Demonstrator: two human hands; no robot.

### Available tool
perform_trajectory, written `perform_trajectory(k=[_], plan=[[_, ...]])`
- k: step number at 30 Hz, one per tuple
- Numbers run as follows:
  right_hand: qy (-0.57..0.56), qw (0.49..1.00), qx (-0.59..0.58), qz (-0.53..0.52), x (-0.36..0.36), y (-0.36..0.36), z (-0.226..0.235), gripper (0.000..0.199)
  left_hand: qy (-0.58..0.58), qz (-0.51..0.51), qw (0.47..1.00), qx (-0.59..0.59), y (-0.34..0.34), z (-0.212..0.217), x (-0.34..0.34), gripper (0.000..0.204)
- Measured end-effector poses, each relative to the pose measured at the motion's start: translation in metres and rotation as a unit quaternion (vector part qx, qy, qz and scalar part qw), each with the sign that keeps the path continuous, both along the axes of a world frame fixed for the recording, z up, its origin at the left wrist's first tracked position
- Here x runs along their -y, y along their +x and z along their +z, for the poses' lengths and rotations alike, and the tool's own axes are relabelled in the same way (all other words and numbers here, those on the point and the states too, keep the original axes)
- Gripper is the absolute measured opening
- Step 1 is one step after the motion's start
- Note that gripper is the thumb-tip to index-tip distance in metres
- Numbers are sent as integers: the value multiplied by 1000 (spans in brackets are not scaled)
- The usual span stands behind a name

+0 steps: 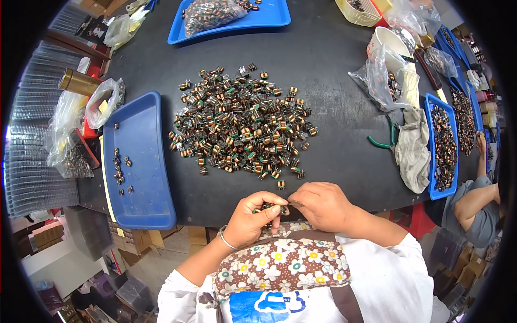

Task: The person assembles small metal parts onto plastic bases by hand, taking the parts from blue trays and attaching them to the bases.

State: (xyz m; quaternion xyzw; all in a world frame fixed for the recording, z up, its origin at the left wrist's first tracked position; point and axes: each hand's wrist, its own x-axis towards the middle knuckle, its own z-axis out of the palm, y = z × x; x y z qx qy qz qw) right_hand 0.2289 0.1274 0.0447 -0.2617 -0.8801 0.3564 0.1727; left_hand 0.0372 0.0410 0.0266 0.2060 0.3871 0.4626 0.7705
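Observation:
At the table's near edge, my left hand (251, 219) is closed around a few small copper-wound coils (266, 206) with dark bases. My right hand (326, 205) meets it at the fingertips, thumb and fingers pinched together; whatever lies between them is too small to make out. Just beyond my hands sits a single coil (281, 184). A large heap of the same coils (242, 126), copper with green and black parts, spreads over the middle of the dark table (334, 70).
To the left, a blue tray (142, 202) holds several coils. Another blue tray (264, 24) at the far side carries a bagged pile. Green-handled pliers (383, 144), a grey cloth (413, 156) and a full blue tray (432, 188) line the right side. A co-worker's arm (481, 159) shows beyond.

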Motion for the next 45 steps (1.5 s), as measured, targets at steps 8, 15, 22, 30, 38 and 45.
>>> perform_trajectory(k=[8, 15, 22, 30, 38, 45], plan=[[-33, 994, 1, -104, -22, 11, 2, 10, 12, -22, 979, 204, -13, 24, -7, 18], [48, 981, 125, -140, -26, -3, -6, 27, -38, -25, 966, 256, -12, 6, -4, 26], [-162, 984, -3, -80, -30, 8, 0, 22, -150, -17, 986, 73, -2, 2, -14, 34], [-180, 980, -88, -8, -30, 0, -4, 29, -138, -25, 985, 99, 1, -1, -16, 16], [58, 992, 59, -90, -39, -5, -20, 28, -115, 38, 992, 42, 0, -2, -8, 11], [-118, 991, 17, -65, -31, 5, -12, 27, -67, 22, 990, -121, 4, 3, -10, 15]])
